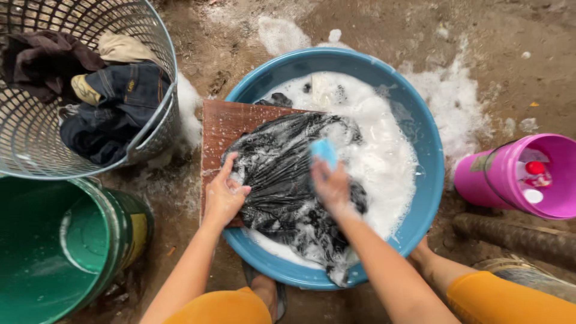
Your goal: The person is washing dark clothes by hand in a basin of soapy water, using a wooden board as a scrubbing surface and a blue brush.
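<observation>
I pin dark garment w/ flat left hand; right hand grips blue soap. Best: firm strokes along wooden board.

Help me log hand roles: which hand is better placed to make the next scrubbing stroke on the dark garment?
Right, probably. The right hand already grips the blue brush on the soapy dark garment, while the left hand pins the cloth against the wooden board.
</observation>
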